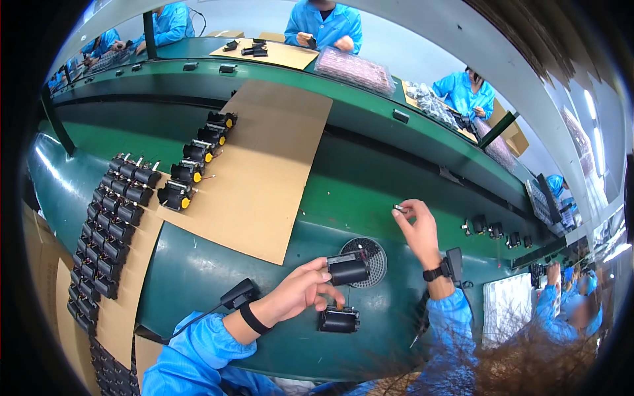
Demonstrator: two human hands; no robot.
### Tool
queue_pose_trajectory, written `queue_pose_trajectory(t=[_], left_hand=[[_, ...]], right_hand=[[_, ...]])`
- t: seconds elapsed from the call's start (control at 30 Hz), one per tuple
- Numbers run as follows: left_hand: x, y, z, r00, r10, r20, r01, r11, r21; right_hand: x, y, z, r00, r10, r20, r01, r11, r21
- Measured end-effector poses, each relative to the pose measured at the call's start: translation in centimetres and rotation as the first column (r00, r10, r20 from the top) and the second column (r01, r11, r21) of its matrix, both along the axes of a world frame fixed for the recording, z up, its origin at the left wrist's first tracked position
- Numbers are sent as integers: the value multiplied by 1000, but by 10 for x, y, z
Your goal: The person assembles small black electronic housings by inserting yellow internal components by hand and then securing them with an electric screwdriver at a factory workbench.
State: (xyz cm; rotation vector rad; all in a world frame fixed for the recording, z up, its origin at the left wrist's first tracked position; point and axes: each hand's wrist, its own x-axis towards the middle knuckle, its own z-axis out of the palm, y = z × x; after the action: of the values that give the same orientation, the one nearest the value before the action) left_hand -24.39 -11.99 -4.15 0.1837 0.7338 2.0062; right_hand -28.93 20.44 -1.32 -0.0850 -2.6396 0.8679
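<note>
My left hand [300, 290] grips a black half-round plastic housing [349, 271] by its left end, between thumb and forefinger. Its lower fingers reach down to a second black housing [339, 321] lying on the green table; I cannot tell whether they touch it. Farther right, my right hand [419, 230] is raised, pinching a small silver and dark piece [400, 208] between thumb and fingertips. Partly behind the held housing sits a round grey dish [378, 267] with a dotted surface.
Brown cardboard [264, 171] carries a row of black housings with yellow knobs [185, 174]. Packed rows of black housings [105, 231] lie at the left. A green raised shelf [370, 109] crosses the back, with co-workers in blue beyond. More parts [495, 230] stand at right.
</note>
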Motion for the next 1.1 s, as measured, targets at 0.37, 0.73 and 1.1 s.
queue_pose_trajectory(t=[0.37,0.73,1.1], left_hand=[[-3,-6,-18,983,166,-75,-163,986,42],[-2,-7,-27,976,206,-70,-199,975,97],[9,-1,-10,947,223,-232,-232,973,-13]], right_hand=[[-2,33,-27,992,-56,113,80,971,-226],[16,-37,-2,997,68,40,-34,822,-568],[121,-135,13,986,147,83,-24,607,-794]])
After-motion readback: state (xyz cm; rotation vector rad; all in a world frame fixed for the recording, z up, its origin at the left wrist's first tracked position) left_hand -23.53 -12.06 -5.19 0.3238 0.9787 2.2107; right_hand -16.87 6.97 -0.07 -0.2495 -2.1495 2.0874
